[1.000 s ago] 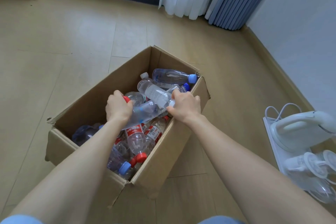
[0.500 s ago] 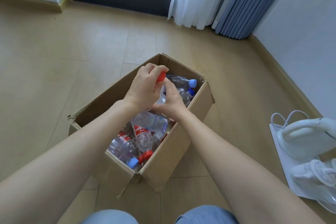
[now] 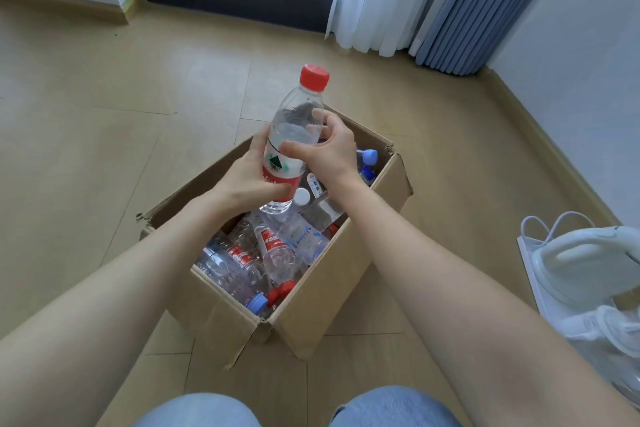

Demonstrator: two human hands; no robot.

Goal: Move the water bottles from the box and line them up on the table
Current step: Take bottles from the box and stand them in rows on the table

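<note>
A clear water bottle (image 3: 296,125) with a red cap and red label is held upright above the open cardboard box (image 3: 311,305). My left hand (image 3: 249,180) grips its lower part around the label. Higher up, my right hand (image 3: 329,152) curls its thumb and fingers round the bottle's middle. Inside the box lie several more bottles (image 3: 273,253) with red, blue and white caps, piled on their sides. No table is in view.
The box stands on a tan wooden floor (image 3: 104,114). White plastic items and a cable (image 3: 581,260) lie on a white sheet at the right. A window, white curtain and blue curtain (image 3: 474,3) stand at the back. My knees in jeans show at the bottom.
Both hands were down in the box on bottles one second ago. They have lifted a red-capped bottle up and turned it upright above the box. The view has tilted upward.
</note>
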